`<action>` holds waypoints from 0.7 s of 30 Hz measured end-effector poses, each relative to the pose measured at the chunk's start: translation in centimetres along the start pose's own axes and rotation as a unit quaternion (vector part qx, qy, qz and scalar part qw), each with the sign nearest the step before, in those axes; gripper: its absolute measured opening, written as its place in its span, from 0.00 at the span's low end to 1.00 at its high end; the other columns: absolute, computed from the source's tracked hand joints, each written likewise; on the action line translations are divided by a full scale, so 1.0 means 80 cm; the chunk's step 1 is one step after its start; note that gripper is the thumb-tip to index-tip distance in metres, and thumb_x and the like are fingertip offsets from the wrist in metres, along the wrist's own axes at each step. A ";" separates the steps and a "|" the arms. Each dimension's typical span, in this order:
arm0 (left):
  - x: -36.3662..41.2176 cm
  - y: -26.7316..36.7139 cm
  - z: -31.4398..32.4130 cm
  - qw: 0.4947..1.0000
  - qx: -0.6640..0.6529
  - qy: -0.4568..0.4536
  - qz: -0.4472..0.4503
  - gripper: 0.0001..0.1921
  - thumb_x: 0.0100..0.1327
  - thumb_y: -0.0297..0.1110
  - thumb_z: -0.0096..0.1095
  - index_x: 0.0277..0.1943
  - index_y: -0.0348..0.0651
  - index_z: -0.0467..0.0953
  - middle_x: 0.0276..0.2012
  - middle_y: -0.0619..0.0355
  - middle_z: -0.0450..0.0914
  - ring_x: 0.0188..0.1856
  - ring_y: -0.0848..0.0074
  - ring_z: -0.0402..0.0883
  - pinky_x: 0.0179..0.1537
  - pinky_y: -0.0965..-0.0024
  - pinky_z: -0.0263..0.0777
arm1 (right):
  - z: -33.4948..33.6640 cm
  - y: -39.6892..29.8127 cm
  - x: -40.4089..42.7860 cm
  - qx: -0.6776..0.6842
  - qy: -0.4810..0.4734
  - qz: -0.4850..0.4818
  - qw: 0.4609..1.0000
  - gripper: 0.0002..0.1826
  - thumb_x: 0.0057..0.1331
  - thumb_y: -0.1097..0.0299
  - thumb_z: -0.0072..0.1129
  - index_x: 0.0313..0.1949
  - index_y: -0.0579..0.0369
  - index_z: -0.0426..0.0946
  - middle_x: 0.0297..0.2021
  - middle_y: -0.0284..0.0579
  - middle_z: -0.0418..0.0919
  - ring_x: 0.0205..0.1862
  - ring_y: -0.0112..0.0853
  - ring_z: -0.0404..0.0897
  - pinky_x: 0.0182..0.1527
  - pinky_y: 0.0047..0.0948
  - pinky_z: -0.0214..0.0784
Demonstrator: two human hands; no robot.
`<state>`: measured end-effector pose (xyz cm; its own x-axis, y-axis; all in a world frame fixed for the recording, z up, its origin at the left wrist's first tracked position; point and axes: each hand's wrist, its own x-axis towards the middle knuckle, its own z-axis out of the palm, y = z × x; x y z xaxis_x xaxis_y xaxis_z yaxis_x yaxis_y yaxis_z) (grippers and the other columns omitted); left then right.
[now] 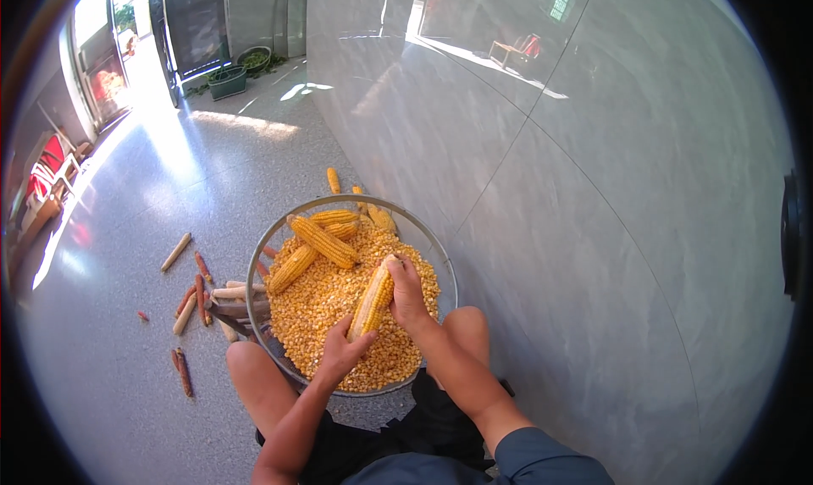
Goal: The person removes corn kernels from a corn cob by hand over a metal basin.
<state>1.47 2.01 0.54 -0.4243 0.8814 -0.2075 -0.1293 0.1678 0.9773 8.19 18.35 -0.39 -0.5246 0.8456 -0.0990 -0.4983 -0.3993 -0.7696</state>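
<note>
A partly shelled ear of corn (373, 299) slants between my hands above a round metal-rimmed sieve basket (450, 275). My left hand (343, 351) grips its lower end, thumb along the side. Around its upper end my right hand (406, 291) is closed. One long strip of the ear is bare cob, while yellow kernels still cover the side by my right hand. Loose corn kernels (317, 323) fill much of the basket. Several whole ears of corn (324, 242) lie on them at the back left. The basket stands between my knees.
Bare corn cobs, pale (176, 252) and reddish (184, 372), lie on the speckled floor (127, 383) to the left. A small ear (333, 180) lies behind the basket. A polished grey wall (571, 243) rises close on the right. Planters (227, 83) stand near the doorway.
</note>
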 end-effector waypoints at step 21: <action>-0.001 -0.010 0.001 1.000 -0.022 0.008 -0.012 0.16 0.64 0.40 0.62 0.45 0.34 0.73 0.24 0.63 0.74 0.21 0.84 0.72 0.21 0.78 0.68 | 0.000 -0.021 0.000 0.084 -0.041 0.094 0.991 0.10 0.69 0.67 0.45 0.42 0.59 0.72 0.37 0.44 0.78 0.39 0.33 0.77 0.45 0.33 0.70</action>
<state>1.64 1.83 -0.20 -0.4350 0.8703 -0.2309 -0.1779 0.1683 0.9695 9.05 19.00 0.93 -0.6696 0.7221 -0.1738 -0.4907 -0.6057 -0.6264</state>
